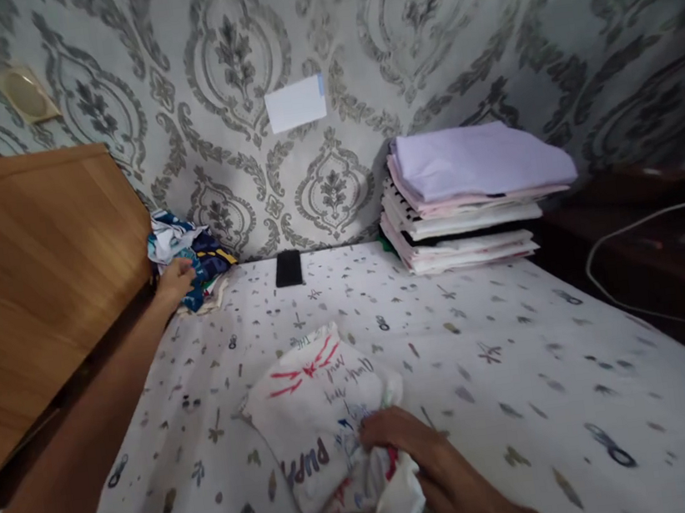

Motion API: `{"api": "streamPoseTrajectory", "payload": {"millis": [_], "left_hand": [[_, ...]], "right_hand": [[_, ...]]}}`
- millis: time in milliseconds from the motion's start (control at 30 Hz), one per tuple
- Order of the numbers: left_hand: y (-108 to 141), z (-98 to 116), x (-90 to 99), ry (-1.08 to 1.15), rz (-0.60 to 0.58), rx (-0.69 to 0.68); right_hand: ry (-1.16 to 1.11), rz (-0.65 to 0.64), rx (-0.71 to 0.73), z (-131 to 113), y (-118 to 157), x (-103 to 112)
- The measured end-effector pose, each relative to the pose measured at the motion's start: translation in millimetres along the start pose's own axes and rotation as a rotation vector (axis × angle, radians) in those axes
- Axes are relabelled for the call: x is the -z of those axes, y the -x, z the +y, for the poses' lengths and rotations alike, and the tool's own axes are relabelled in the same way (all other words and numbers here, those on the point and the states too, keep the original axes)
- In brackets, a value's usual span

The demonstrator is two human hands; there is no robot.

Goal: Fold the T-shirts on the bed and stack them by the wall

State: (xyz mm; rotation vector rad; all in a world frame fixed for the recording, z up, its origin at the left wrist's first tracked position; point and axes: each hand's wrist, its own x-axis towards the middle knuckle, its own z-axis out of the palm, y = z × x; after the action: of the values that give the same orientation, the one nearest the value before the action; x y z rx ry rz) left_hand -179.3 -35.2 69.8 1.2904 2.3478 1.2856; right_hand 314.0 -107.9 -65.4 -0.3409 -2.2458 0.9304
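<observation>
A white cloth garment (318, 407) covered in handwriting and red, blue and dark marks lies crumpled on the bed in front of me. My right hand (398, 443) is closed on its near right side, where the fabric bunches up. My left arm stretches far to the left, and my left hand (177, 278) is at a heap of crumpled clothes (207, 253) in teal, navy, white and yellow. Its fingers look bent into the fabric, their tips partly hidden and blurred.
A black phone (288, 269) lies at the back of the patterned bedsheet (501, 404). Folded clothes (467, 198) form a tall stack at the back right, lilac on top. A wooden panel (37, 288) borders the left side; a pale cable (607, 255) hangs at right.
</observation>
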Motion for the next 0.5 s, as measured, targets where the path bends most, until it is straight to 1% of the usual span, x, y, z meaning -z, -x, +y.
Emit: {"api": "streamPoseTrajectory", "payload": {"millis": [33,100,133,167,200,233,333,367,400,433,467,500], "left_hand": [[16.7,-6.4,-10.0,-0.002,-0.070,-0.006],[47.2,-12.0,-22.7,-0.025,-0.274,-0.050],[59.4,-11.3,-24.5,-0.041,-0.381,-0.087],[68.8,-8.5,-23.1,-0.048,-0.451,-0.124],[75.5,-4.0,-18.8,-0.037,-0.466,-0.153],[80.1,1.8,-12.1,0.001,-0.417,-0.169],[91.6,22.8,14.1,0.200,-0.088,-0.180],[99.1,29.6,21.6,0.237,-0.043,-0.200],[110.0,35.7,27.0,0.239,-0.081,-0.233],[124.9,40.6,29.7,0.209,-0.202,-0.277],[143.3,44.1,29.5,0.154,-0.391,-0.325],[164.4,46.0,26.5,0.083,-0.640,-0.375]], "right_hand": [[-0.005,0.005,0.013,-3.0,-1.4,0.6],[-0.010,0.019,0.049,-8.7,-5.3,1.0],[-0.001,0.021,0.062,-11.7,-7.4,0.9],[0.021,0.014,0.066,-15.0,-9.3,0.9],[0.059,-0.003,0.068,-18.6,-10.8,0.9],[0.113,-0.030,0.068,-22.5,-11.8,1.0],[0.323,-0.101,0.074,-35.7,-13.4,1.4],[0.379,-0.107,0.089,-40.4,-14.3,1.5],[0.417,-0.101,0.112,-45.3,-15.8,1.5],[0.428,-0.086,0.139,-50.6,-18.3,1.7],[0.412,-0.066,0.164,-56.5,-21.9,2.2],[0.372,-0.046,0.178,-63.1,-26.6,3.0]]}}
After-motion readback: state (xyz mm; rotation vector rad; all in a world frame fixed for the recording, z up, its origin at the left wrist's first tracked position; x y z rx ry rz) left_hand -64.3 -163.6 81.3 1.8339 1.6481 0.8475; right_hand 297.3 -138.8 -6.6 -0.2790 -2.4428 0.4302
